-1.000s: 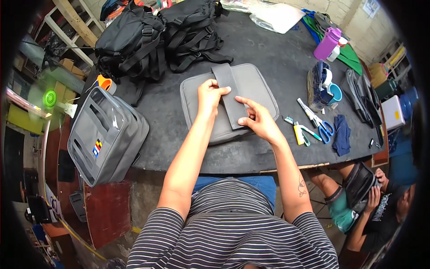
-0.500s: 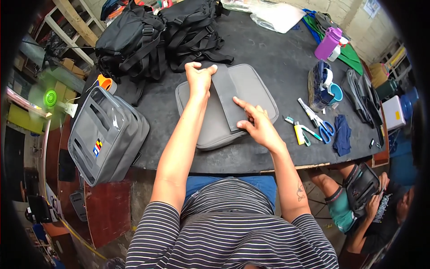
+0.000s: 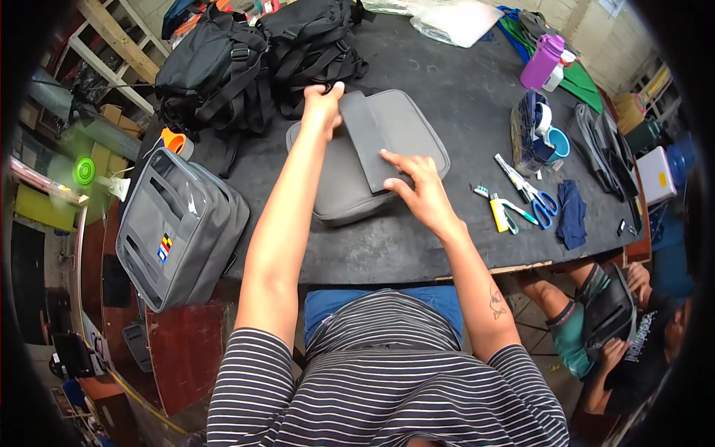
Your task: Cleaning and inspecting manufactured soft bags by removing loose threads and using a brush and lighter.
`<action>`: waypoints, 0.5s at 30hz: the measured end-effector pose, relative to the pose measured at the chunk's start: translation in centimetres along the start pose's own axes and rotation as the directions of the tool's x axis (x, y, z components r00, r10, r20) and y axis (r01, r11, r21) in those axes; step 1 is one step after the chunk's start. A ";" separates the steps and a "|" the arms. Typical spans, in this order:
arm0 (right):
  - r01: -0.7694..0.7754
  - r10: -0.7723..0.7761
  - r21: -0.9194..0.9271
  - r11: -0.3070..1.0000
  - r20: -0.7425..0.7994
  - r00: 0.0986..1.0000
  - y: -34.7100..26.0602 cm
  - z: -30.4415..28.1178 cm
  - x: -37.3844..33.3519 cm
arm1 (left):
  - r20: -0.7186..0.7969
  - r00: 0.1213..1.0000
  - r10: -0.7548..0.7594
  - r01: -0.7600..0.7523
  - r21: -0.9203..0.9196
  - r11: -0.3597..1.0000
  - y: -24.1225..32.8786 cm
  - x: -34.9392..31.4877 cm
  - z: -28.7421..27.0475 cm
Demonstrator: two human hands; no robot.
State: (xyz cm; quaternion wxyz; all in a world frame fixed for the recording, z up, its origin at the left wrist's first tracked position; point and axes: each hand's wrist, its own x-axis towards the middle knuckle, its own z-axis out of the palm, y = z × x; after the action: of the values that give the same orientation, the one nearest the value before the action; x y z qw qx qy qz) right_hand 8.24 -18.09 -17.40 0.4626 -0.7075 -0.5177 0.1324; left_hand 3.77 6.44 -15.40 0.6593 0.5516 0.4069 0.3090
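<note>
A grey, rounded rectangular fabric case (image 3: 410, 119) lies on the black tabletop in front of me. Across its top runs a flat, darker grey band (image 3: 363, 138). My left hand (image 3: 322, 112) is closed beside the band's far end, with the thumb up against it; what the curled fingers hold is hidden. Over the near end, my right hand (image 3: 421, 186) is open, its index fingertip and thumb resting on or by the band's edge and the other fingers loosely bent.
On the left stands a grey bag (image 3: 182, 231) with a clear front panel. Black strapped bags (image 3: 223, 67) are heaped at the far left. To the right lie blue-handled scissors (image 3: 529, 190), a yellow cutter (image 3: 497, 212), a tape dispenser (image 3: 530, 134) and dark blue cloth (image 3: 572, 212). A person sits lower right.
The grey case and both my hands have shifted slightly away from me and to the left. The hands keep nearly the same places on the band.
</note>
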 end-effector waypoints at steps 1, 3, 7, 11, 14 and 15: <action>0.045 -0.046 -0.018 0.999 -0.107 0.993 0.5 -0.1 -0.5 | 0.143 0.987 -0.070 0.088 -0.124 0.988 -0.1 -1.0 -0.5; 0.084 -0.100 -0.072 0.994 -0.256 0.962 1.0 -0.9 -1.6 | 0.277 0.956 -0.098 0.124 -0.080 0.989 0.5 -3.2 -2.2; -0.138 0.100 -0.047 0.989 -0.471 0.876 5.2 -3.5 -5.4 | 0.509 0.856 -0.087 0.030 0.118 0.993 -0.4 -8.0 -4.4; -0.434 0.086 -0.464 0.772 -0.601 0.795 8.2 -6.2 -9.2 | 0.451 0.889 0.078 -0.149 0.125 0.981 -0.9 -12.8 -4.8; -0.667 0.245 -0.529 0.525 -0.656 0.714 9.2 -6.8 -10.9 | 0.583 0.797 0.161 -0.302 0.153 0.941 -1.8 -13.2 -5.1; -0.709 0.308 -0.520 0.476 -0.657 0.688 9.4 -6.9 -11.2 | 0.619 0.770 0.155 -0.362 0.223 0.905 -2.0 -13.0 -5.0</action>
State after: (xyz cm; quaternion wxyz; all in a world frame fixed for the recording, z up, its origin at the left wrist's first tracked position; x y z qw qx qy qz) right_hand 13.78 -31.51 -24.44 0.1785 -0.9636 -0.1477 -0.1330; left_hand -6.91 -2.67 -15.14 0.6006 0.7733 0.1475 0.1394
